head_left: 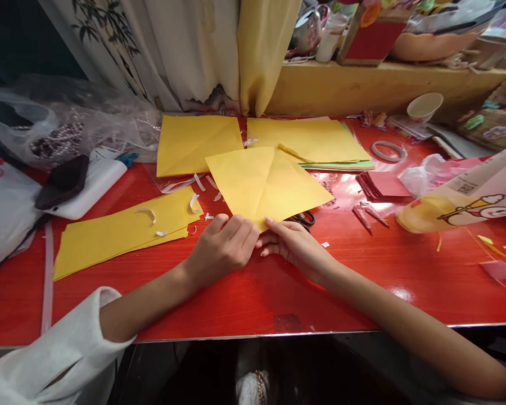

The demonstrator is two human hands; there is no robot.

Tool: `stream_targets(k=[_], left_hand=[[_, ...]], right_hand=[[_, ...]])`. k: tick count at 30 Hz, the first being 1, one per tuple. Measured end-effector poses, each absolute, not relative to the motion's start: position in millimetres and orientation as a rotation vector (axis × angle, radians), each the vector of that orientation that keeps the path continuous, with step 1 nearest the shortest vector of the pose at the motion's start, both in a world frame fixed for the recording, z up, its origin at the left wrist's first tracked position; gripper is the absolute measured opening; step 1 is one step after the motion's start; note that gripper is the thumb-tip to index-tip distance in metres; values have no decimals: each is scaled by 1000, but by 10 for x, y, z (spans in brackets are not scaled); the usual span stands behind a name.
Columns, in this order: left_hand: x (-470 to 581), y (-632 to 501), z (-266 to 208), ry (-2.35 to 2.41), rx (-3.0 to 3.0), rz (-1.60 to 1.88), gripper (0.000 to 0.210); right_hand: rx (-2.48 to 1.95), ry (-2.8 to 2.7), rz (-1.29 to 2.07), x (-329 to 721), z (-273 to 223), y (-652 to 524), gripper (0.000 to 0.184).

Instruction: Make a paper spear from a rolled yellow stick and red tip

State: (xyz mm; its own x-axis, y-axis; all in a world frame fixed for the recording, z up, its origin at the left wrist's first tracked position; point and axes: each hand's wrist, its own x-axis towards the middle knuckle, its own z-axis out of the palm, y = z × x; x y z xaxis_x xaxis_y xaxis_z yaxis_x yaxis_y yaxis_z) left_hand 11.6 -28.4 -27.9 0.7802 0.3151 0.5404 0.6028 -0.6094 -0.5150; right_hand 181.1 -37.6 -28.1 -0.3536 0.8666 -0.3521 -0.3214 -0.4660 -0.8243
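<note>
A square sheet of yellow paper (274, 180) with a crease down its middle is held above the red table, one corner toward me. My left hand (225, 243) is closed on that near corner, its fingers curled. From the other side my right hand (297, 247) pinches the same corner, thumb on top. Partly covered by the sheet, black-handled scissors (306, 219) lie beyond my right hand. Left of my hands is a stack of yellow paper strips (118, 233) with white scraps on it.
Behind lie a creased yellow sheet (198, 143) and a stack of coloured paper (307, 135). At right are red paper squares (383, 184), folded red pieces (369, 216), a tape ring (388, 151) and a drink cup (459, 197). A phone (63, 181) rests on a white box (88, 191) at left.
</note>
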Motion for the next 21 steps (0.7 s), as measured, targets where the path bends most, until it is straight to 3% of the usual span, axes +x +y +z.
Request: stream_targets(k=[21], left_hand=[[110, -306, -271, -675, -2268, -557, 10]], right_hand=[[-1054, -850, 1889, 1799, -281, -379, 24]])
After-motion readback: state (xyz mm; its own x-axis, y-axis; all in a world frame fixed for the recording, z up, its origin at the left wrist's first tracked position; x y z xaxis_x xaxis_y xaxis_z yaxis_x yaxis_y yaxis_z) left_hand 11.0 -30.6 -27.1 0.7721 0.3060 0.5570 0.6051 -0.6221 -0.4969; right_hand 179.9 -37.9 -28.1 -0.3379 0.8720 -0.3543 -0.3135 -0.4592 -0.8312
